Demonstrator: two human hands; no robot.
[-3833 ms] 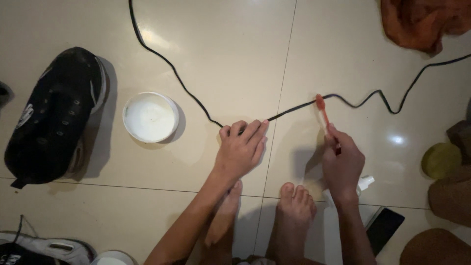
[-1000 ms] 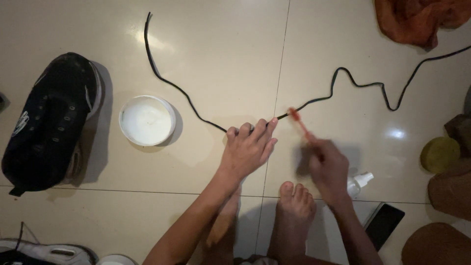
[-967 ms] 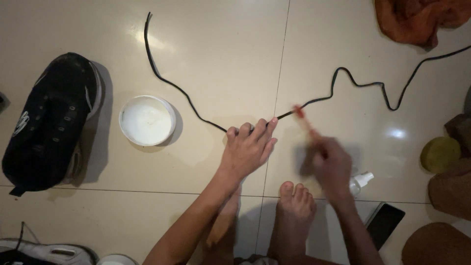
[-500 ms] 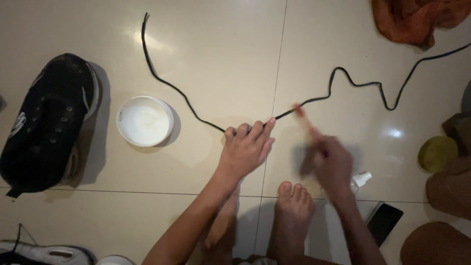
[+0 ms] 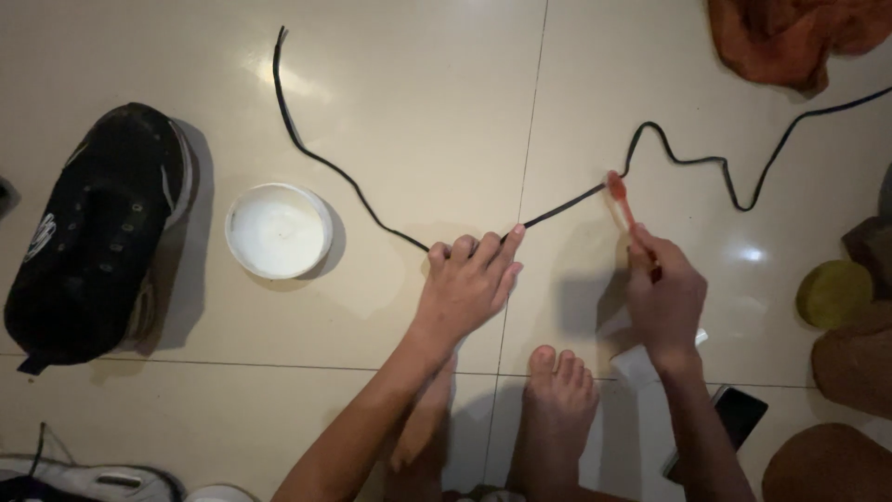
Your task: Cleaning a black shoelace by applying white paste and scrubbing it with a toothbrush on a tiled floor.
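A long black shoelace [image 5: 353, 191] lies in curves across the pale tiled floor. My left hand [image 5: 467, 288] presses flat on it near the middle, fingers spread over the lace. My right hand [image 5: 664, 297] grips an orange-red toothbrush [image 5: 621, 200], whose head touches the lace to the right of my left hand. My two bare feet [image 5: 557, 400] rest on the floor just below the hands.
A black sneaker [image 5: 93, 232] lies at the left beside a white round bowl [image 5: 279, 231]. An orange cloth [image 5: 790, 37] is at the top right. A dark phone [image 5: 729, 423], a small white bottle [image 5: 641, 358], a yellow-green round thing [image 5: 833, 293] and brown items sit at the right.
The brush head has moved a little right and outward along the lace, with the stroke blurred in the earlier frames. My left hand stays pressed on the lace.
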